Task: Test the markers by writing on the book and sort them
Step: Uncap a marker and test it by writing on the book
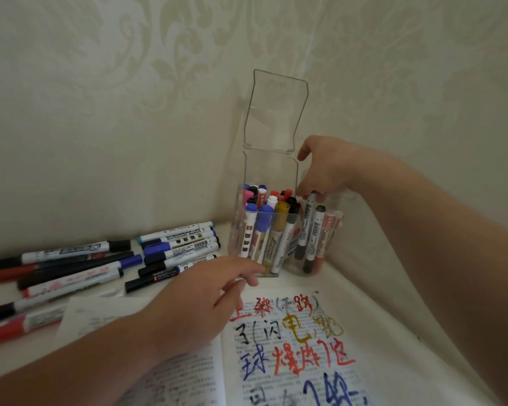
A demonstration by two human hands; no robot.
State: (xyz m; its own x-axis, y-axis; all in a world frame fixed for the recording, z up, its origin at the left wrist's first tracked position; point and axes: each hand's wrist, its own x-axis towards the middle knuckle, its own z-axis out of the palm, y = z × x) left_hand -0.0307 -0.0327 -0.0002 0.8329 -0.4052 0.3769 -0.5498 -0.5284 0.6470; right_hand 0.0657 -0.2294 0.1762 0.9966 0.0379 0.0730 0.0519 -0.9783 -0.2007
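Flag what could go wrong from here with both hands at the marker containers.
The right hand pinches a marker in the round cup right beside the packed clear box; its thumb could knock the box or its upright open lid. The left hand only touches the box's base. The left forearm crosses the book; ink may smear.

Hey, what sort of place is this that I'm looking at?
Probably a room in a home: a pale table pushed into a corner of damask-patterned wallpaper, with an open printed book scribbled over in colours and whiteboard markers loose and in a clear plastic box.
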